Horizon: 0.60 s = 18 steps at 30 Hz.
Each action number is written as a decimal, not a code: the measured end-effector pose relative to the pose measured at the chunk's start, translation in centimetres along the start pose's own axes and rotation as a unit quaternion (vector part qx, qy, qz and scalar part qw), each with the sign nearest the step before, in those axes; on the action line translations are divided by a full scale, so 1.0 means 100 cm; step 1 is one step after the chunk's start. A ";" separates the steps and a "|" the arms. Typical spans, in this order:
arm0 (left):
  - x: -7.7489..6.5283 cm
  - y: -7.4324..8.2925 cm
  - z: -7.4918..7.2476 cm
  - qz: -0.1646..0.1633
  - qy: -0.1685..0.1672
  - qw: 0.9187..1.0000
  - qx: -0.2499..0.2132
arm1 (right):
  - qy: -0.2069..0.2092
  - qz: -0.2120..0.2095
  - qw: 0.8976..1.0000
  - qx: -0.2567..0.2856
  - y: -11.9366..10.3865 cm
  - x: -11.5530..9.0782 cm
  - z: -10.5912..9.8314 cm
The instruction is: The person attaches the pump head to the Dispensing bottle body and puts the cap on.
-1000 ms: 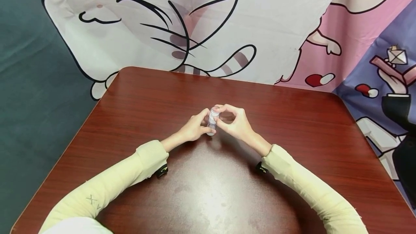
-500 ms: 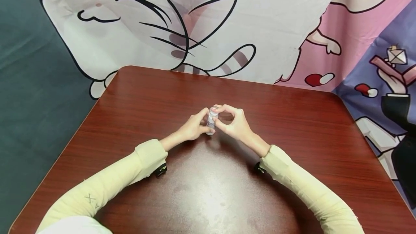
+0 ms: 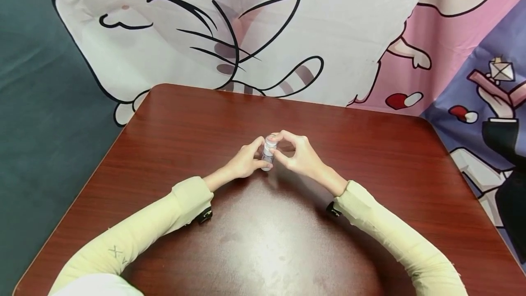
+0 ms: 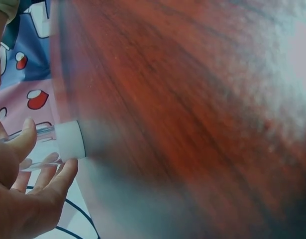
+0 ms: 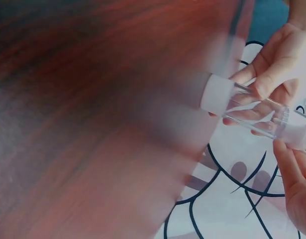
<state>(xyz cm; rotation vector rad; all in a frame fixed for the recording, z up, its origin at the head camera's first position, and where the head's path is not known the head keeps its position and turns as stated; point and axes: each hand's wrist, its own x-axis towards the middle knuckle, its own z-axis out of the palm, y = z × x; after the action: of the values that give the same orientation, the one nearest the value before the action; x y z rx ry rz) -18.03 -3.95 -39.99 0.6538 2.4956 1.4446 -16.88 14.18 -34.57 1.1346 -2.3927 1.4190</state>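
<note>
A small clear bottle (image 3: 269, 152) stands upright near the middle of the table, held by both hands. Its see-through body runs down to a white base (image 5: 216, 94), which rests on or just above the tabletop; I cannot tell which. My left hand (image 3: 243, 162) grips the lower body, thumb on the near side and fingers behind. From the right, thumb and index finger of my right hand (image 3: 303, 158) pinch the whitish upper part (image 5: 295, 130). In the left wrist view, the left hand (image 4: 31, 204) is around the clear body, beside the white base (image 4: 69, 140).
The brown wooden table (image 3: 197, 118) has a glossy glare spot toward its front. Behind it hangs a cloth backdrop (image 3: 345, 35) with a cartoon cat. Dark wrist bands (image 3: 204, 214) sit under both pale sleeves.
The right wrist and forearm have swung slightly outward to the right, while the fingers stay on the bottle's top. The left hand and bottle hold nearly the same place.
</note>
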 end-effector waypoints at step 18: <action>-0.002 -0.002 0.018 0.027 0.009 1.000 0.001 | -0.029 -0.029 0.989 -0.144 0.032 -0.015 -0.008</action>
<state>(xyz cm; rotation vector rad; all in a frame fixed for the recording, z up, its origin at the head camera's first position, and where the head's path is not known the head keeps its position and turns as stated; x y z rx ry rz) -17.22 -2.74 -41.14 0.7159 2.5116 1.4732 -18.15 16.50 -37.00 1.1725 -2.4790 0.9922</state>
